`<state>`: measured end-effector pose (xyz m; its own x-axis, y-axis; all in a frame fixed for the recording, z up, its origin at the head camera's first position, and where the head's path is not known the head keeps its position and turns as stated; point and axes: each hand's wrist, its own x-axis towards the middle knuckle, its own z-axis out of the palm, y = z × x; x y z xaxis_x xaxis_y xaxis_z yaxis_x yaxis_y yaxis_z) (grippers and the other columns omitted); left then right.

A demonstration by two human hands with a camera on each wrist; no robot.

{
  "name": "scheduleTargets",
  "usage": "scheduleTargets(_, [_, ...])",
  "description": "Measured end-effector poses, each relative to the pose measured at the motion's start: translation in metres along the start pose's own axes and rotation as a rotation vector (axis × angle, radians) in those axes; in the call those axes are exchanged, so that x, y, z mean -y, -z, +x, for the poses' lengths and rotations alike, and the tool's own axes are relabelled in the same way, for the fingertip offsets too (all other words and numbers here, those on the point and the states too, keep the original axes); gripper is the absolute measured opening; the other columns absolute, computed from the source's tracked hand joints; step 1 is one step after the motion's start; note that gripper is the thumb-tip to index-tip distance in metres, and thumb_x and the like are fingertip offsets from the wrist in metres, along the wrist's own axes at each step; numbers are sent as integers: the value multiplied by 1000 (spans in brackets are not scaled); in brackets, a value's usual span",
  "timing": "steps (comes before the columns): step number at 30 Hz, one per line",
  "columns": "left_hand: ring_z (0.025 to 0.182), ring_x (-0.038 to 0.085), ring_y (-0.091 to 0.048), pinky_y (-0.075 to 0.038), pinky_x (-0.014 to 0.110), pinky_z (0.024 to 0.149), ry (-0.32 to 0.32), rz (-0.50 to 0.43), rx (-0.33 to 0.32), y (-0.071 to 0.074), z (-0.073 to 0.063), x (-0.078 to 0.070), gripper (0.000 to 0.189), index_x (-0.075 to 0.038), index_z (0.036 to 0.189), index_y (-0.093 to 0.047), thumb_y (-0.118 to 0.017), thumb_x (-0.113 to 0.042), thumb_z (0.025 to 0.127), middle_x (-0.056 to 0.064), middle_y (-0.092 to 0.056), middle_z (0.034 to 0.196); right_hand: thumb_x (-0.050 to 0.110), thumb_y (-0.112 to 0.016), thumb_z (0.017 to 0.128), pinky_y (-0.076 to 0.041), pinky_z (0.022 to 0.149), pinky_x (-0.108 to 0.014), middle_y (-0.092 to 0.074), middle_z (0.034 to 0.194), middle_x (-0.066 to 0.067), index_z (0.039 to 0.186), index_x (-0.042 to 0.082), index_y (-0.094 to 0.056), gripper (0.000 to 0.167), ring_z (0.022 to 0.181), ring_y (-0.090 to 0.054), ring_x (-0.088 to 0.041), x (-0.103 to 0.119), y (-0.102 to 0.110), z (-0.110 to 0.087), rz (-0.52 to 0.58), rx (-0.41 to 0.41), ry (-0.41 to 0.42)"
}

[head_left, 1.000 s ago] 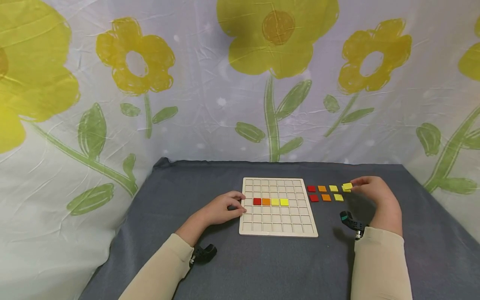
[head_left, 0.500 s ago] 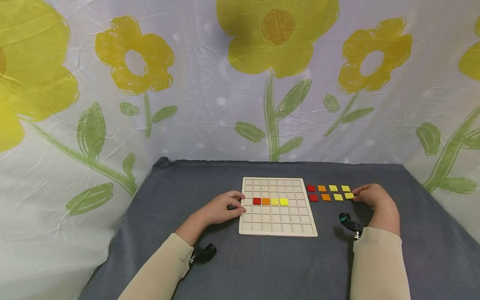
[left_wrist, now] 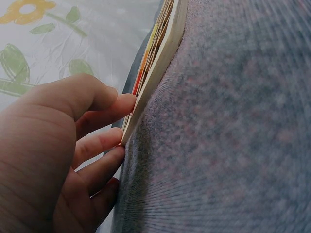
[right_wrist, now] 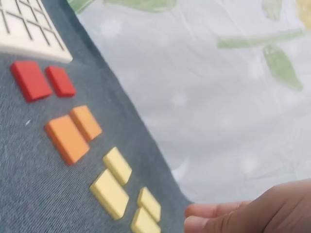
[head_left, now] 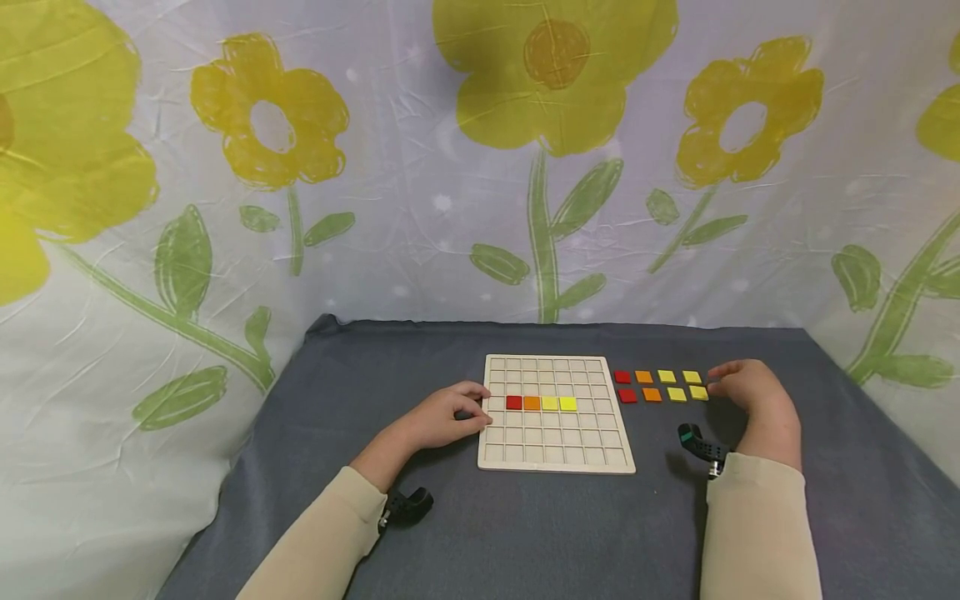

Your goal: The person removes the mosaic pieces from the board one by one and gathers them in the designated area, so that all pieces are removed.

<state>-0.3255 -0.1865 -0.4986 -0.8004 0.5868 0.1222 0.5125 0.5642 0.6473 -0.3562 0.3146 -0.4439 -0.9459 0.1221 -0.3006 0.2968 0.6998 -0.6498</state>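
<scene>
A pale wooden grid board [head_left: 555, 442] lies on the table, with a red tile [head_left: 513, 403], an orange tile [head_left: 532, 403] and two yellow tiles [head_left: 558, 403] in one row of its squares. My left hand [head_left: 442, 417] touches the board's left edge with thumb and fingertips, fingers relaxed, as the left wrist view shows close up. Right of the board, loose tiles form two rows, from red [head_left: 622, 377] through orange [head_left: 652, 395] to yellow [head_left: 692, 377]. Just beyond their right end hovers my right hand [head_left: 753, 392], fingertips near the last yellow tiles [right_wrist: 149, 204] and nothing held.
Dark grey cloth [head_left: 540, 533] covers the table. Behind and at both sides hangs a white sheet [head_left: 405, 208] printed with yellow flowers. A black wrist device [head_left: 408, 506] sits under the left wrist, and another black device [head_left: 703, 446] under the right.
My right hand lowered a yellow tile from above the back row to the right end of the front row, let it go and lifted slightly away. The left hand has stayed at the board.
</scene>
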Motion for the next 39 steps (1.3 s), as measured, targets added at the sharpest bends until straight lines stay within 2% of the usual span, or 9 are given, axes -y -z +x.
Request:
scheduleTargets(6, [126, 26, -56, -48, 45, 99, 5, -2, -3, 1, -1, -1, 15, -13, 102, -82, -70, -22, 100, 7, -57, 140, 8, -53, 103, -36, 104, -69, -42, 144, -38, 145, -9, -48, 45, 129, -42, -55, 22, 0, -10, -39, -28, 181])
scheduleTargets(12, [126, 27, -55, -48, 45, 100, 12, -3, -5, 1, -2, -2, 15, -12, 102, -82, -70, -21, 100, 7, -57, 140, 12, -55, 106, -41, 101, -65, -49, 140, -35, 145, -7, -50, 43, 124, -49, -51, 46, -9, -14, -33, -35, 316])
scheduleTargets(18, [127, 27, -55, -47, 46, 100, 10, -3, -5, 1, -2, -1, 15, -12, 102, -81, -70, -21, 100, 8, -57, 141, 14, -59, 105, -47, 95, -58, -57, 130, -29, 140, -3, -56, 39, 115, -56, -44, 73, -26, -15, -37, -29, 395])
scheduleTargets(25, [129, 27, -55, -47, 45, 101, 8, 2, -1, 1, -2, -1, 15, -12, 103, -81, -70, -21, 100, 7, -57, 141, 13, -63, 103, -50, 92, -51, -59, 123, -21, 138, 0, -59, 37, 109, -58, -37, 98, -48, -14, -36, 30, 448])
scheduleTargets(32, [129, 27, -54, -47, 45, 102, 8, 15, 3, 1, -2, -2, 16, -11, 102, -81, -69, -22, 101, 8, -56, 142, 10, -65, 102, -51, 81, -43, -62, 117, -17, 135, 1, -63, 34, 97, -60, -32, 121, -71, -17, -77, 90, 503])
scheduleTargets(39, [127, 27, -55, -47, 45, 101, 7, 21, 3, 1, -1, -5, 16, -11, 103, -81, -70, -21, 100, 9, -57, 141, 12, -71, 98, -49, 80, -43, -64, 113, -12, 133, 4, -66, 36, 95, -57, -27, 140, -95, -25, -162, 130, 562])
